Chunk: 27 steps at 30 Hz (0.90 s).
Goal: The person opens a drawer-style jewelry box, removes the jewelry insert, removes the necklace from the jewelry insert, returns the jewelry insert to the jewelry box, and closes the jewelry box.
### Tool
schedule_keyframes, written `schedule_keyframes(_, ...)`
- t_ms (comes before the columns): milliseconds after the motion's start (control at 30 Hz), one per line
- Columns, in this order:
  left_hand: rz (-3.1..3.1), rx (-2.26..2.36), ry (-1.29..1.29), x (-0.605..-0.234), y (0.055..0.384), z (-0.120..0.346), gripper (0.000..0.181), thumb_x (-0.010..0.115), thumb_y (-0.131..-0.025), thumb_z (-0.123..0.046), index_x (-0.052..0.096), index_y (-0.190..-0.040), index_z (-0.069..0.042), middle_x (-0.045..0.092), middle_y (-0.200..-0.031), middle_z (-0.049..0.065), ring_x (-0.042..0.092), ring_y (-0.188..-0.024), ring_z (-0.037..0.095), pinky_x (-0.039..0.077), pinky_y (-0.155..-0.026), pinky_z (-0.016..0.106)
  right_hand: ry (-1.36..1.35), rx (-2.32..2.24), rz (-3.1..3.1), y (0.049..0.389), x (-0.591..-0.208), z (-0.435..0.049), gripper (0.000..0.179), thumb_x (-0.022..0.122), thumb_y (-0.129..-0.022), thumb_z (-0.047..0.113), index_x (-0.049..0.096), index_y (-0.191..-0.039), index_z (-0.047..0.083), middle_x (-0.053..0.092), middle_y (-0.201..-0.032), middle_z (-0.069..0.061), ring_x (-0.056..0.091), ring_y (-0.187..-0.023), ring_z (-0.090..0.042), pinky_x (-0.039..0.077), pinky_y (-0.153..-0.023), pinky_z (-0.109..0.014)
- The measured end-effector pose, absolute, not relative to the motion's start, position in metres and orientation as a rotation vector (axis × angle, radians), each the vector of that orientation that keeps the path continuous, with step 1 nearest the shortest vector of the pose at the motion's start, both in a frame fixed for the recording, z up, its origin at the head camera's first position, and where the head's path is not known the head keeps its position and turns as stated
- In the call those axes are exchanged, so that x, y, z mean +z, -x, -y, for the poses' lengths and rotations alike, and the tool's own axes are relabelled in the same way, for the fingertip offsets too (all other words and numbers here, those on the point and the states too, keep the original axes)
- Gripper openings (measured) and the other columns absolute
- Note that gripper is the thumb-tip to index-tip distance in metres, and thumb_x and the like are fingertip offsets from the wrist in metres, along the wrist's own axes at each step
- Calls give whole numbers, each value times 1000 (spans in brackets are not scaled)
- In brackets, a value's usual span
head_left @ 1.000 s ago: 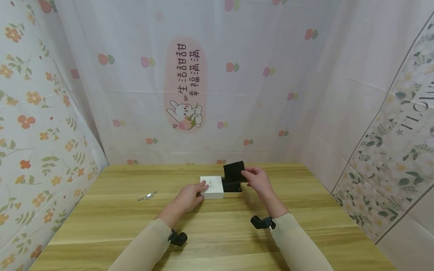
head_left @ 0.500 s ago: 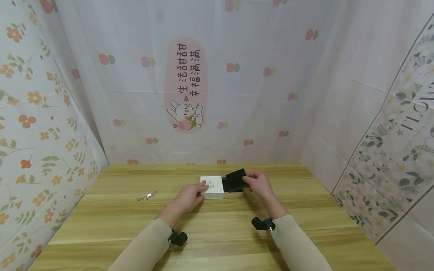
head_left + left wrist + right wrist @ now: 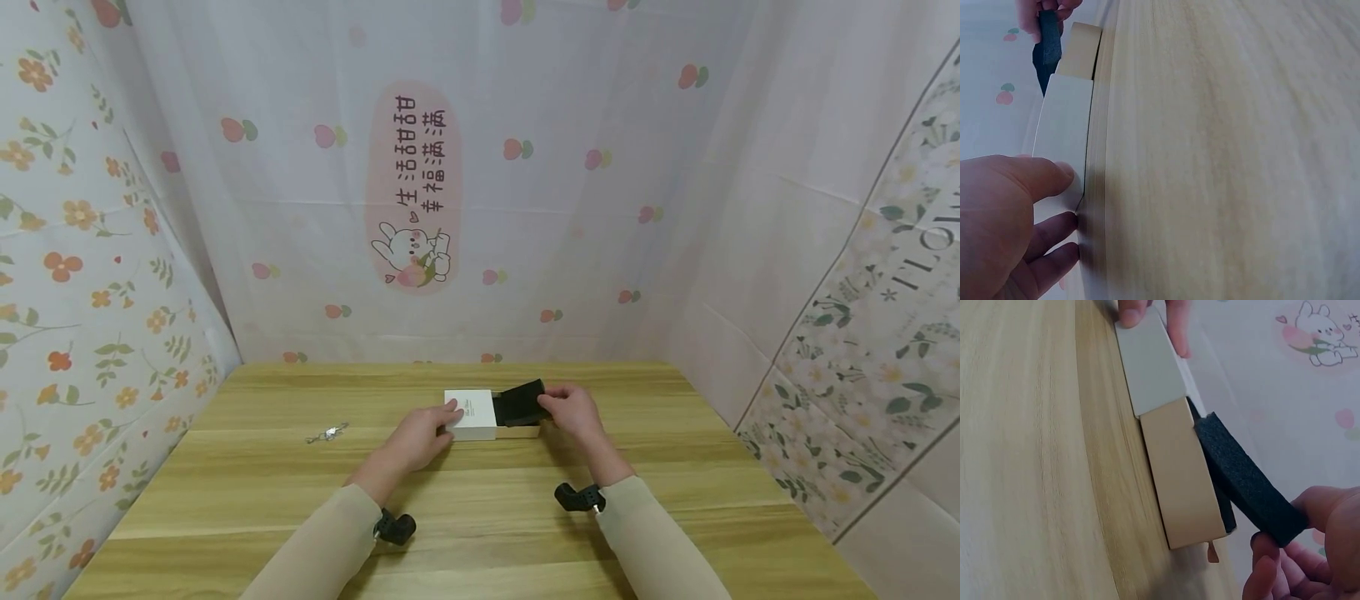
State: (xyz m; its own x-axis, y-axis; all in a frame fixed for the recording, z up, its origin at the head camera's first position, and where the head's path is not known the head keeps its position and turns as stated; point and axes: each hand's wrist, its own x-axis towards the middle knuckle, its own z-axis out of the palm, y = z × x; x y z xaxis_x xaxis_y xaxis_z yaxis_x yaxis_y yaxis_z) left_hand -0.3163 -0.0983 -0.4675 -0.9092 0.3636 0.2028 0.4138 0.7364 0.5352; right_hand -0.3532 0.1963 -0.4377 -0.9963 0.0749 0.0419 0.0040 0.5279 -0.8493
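Observation:
A small drawer-style gift box lies on the table, its white sleeve (image 3: 471,408) partly off the tan inner tray (image 3: 1182,478), which sticks out to the right. My left hand (image 3: 420,435) grips the sleeve at its left end, thumb on the near side in the left wrist view. Between thumb and fingers, my right hand (image 3: 576,412) pinches the right end of a black foam pad (image 3: 1244,475). The pad slants over the tray, its left end down at the tray by the sleeve's edge and its right end raised. A short ribbon tab (image 3: 1212,552) hangs from the tray's end.
A silvery chain-like piece of jewellery (image 3: 327,433) lies on the wooden table (image 3: 480,500) left of the box. Patterned cloth curtains (image 3: 585,250) stand behind the table and along both sides. Each wrist wears a black camera mount (image 3: 580,497).
My right hand has lowered the foam pad from nearly upright over the tray to a shallow slant into it. The left hand and the white sleeve stay in place.

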Motion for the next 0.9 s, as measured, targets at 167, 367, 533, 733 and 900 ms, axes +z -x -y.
schedule_keyframes(167, 2850, -918, 645, -468, 317, 99, 48, 71, -105, -3, 65, -152, -6, 54, -166, 16, 56, -150, 40, 51, -120, 53, 83, 1448, 2686, 353, -439, -195, 35, 69, -106, 21, 74, -127, -7, 77, -118, -25, 72, -90, -27, 61, -76, -34)
schedule_keyframes(367, 2851, -928, 635, -468, 317, 99, 48, 71, -105, -3, 65, -152, -6, 53, -167, 15, 56, -151, 40, 51, -120, 52, 98, 1372, 2697, 353, -440, -194, 34, 70, -106, 24, 76, -127, -2, 79, -117, -21, 73, -102, -33, 60, -92, -48)
schedule_keyframes(533, 2850, -934, 635, -468, 317, 99, 48, 72, -104, -3, 65, -152, -5, 54, -166, 15, 57, -150, 40, 52, -119, 52, 103, 1374, 2690, 353, -442, -188, 32, 74, -104, 23, 76, -124, -2, 79, -112, -19, 74, -97, -31, 61, -87, -45)
schedule_keyframes(733, 2858, -926, 640, -467, 316, 99, 49, 70, -105, -3, 64, -153, -6, 53, -167, 15, 57, -150, 39, 55, -116, 51, 62, 1291, 2703, 352, -444, -181, 31, 75, -103, 25, 75, -122, 0, 78, -112, -18, 73, -98, -31, 61, -90, -48)
schedule_keyframes(900, 2846, -924, 637, -467, 316, 98, 48, 70, -105, -3, 65, -152, -5, 54, -166, 15, 58, -149, 39, 56, -115, 50, 26, 1230, 2729, 350, -443, -175, 29, 75, -104, 26, 78, -120, 2, 78, -114, -17, 73, -99, -30, 61, -92, -50)
